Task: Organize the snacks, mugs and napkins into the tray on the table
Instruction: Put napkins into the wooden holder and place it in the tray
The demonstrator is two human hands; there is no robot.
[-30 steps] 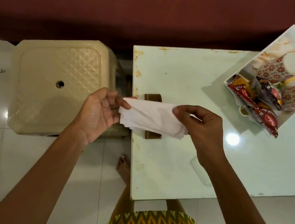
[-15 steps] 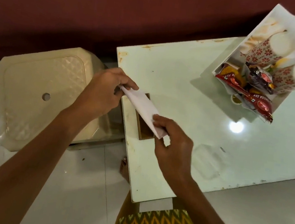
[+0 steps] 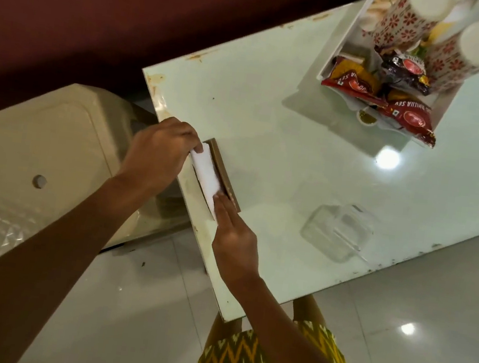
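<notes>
Left hand pinches napkins, right hand presses them flat-fingered, on glossy table by maroon wall.

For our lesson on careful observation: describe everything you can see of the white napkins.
The napkins are a thin white stack of folded paper, standing on edge and tilted, against the wall of a brown holder at the edge of the table. The left hand pinches the far end; the straight fingers of the right hand press on the near end.

glossy glass table, matt paper napkins
</notes>
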